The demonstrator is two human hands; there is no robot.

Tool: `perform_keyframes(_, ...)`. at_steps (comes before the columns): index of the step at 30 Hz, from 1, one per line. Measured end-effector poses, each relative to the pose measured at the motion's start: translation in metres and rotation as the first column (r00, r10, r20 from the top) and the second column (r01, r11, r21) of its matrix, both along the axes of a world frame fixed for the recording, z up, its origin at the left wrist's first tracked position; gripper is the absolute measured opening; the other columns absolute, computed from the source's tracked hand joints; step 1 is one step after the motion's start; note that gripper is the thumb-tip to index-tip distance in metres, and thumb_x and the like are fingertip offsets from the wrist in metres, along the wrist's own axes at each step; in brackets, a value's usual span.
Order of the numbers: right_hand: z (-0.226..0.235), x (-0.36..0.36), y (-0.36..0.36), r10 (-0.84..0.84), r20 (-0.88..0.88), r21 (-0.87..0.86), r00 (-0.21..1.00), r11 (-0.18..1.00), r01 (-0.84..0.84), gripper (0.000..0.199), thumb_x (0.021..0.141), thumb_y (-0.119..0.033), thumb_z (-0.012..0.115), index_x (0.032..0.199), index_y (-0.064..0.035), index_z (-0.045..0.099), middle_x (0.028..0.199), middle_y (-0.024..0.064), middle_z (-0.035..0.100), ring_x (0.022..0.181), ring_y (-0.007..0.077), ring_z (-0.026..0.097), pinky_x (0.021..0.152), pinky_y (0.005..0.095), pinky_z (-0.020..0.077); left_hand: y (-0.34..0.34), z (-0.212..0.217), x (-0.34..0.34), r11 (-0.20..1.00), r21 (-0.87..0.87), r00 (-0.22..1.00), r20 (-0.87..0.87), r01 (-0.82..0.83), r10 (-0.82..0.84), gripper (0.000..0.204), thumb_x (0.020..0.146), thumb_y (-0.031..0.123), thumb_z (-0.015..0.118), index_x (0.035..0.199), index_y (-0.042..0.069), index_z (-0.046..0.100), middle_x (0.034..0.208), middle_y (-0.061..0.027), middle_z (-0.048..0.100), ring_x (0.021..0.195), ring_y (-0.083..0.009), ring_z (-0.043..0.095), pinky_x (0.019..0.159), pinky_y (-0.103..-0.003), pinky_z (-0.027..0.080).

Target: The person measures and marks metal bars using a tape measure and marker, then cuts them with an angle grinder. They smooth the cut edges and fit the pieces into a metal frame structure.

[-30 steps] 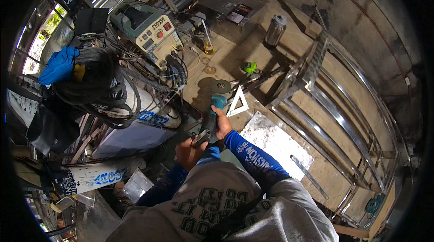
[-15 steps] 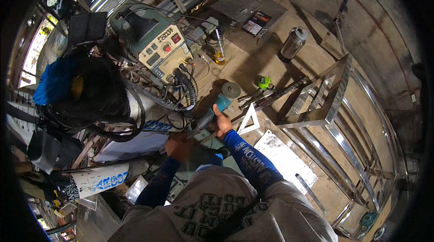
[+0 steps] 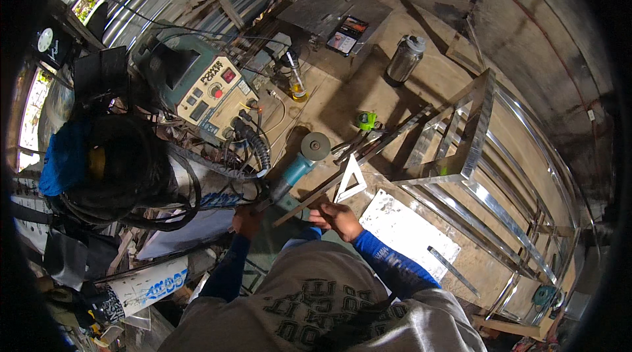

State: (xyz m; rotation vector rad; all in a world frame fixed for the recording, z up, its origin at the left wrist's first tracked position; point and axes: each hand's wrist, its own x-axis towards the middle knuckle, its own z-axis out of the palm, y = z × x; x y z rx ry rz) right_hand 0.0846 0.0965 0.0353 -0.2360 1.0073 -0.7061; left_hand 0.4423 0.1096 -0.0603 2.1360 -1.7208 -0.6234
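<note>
The left hand (image 3: pixel 247 219) is clenched around the rear handle of the angle grinder (image 3: pixel 297 166), whose teal body runs up and away from that grip to a round grey disc (image 3: pixel 315 147) at the far end, over the worktop (image 3: pixel 421 85). The right hand (image 3: pixel 337 217) sits just right of the left with its fingers curled; it seems to rest on a thin metal strip (image 3: pixel 309 199), though whether it closes on it I cannot tell. The grinder looks front-heavy and rigid, with a hard plastic shell, so it probably handles best with one hand at the rear and one near the head. Beyond the right grip lie a white triangular square (image 3: pixel 351 179) and a shiny welded frame (image 3: pixel 474 148) of square steel tube, stiff and smooth.
</note>
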Motion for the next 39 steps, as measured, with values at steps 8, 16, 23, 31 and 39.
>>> perform_keyframes(8,0.001,-0.046,0.063,-0.129,-0.117,-0.013,0.985,0.992,0.129,0.038,0.109,-0.014,0.061,0.138,0.01,0.057,0.115,0.0234,0.075,0.096,0.0292,0.077,0.084,0.0365,0.0647,0.007,-0.018,0.007,0.997,-0.072,0.997,-0.071,0.027,-0.032,0.024,0.087,0.031,0.078,0.1,0.011,0.083,0.093,-0.0176,0.076,0.09,-0.0394,0.07,0.079,-0.055,0.055)
perform_keyframes(16,-0.012,-0.047,0.09,0.042,-0.32,-0.34,0.947,0.928,-0.156,0.042,0.101,-0.007,0.07,0.14,0.0032,0.062,0.112,0.0159,0.075,0.096,0.02,0.072,0.087,0.0342,0.0608,0.008,0.05,-0.024,0.824,-0.45,0.93,0.049,0.346,-0.363,0.021,0.09,0.016,0.074,0.107,0.009,0.083,0.11,-0.0152,0.079,0.101,-0.0339,0.071,0.087,-0.048,0.056)
perform_keyframes(23,0.082,-0.061,0.095,-0.377,-0.619,-0.784,0.689,0.353,-0.511,0.061,0.086,-0.019,0.082,0.139,0.0011,0.058,0.13,0.0253,0.063,0.122,0.0454,0.062,0.105,0.0493,0.0512,0.005,0.17,-0.174,0.547,-0.566,0.554,-0.182,0.617,-0.813,0.034,0.094,0.027,0.082,0.116,0.001,0.077,0.138,-0.0128,0.071,0.126,-0.037,0.06,0.109,-0.051,0.047)
perform_keyframes(31,0.106,-0.119,0.16,-0.715,-0.626,-0.743,0.311,0.426,-0.515,0.037,0.092,-0.032,0.08,0.105,-0.0004,0.067,0.105,0.0194,0.065,0.096,0.0409,0.058,0.083,0.0504,0.0492,0.002,0.178,-0.309,0.211,-0.656,0.01,-0.296,0.725,-0.955,0.043,0.108,0.043,0.061,0.133,0.01,0.071,0.152,-0.0207,0.061,0.138,-0.0442,0.053,0.112,-0.056,0.045)
perform_keyframes(39,0.076,-0.122,0.245,-0.75,-0.658,-0.733,0.063,0.62,-0.28,0.025,0.086,-0.017,0.078,0.106,-0.0034,0.071,0.109,0.0187,0.069,0.107,0.0419,0.062,0.091,0.0515,0.0512,0.006,0.216,-0.375,-0.358,-0.44,-0.487,-0.224,0.823,-0.844,0.062,0.082,0.031,0.09,0.136,0.007,0.071,0.134,-0.0208,0.071,0.118,-0.0387,0.067,0.1,-0.047,0.053)
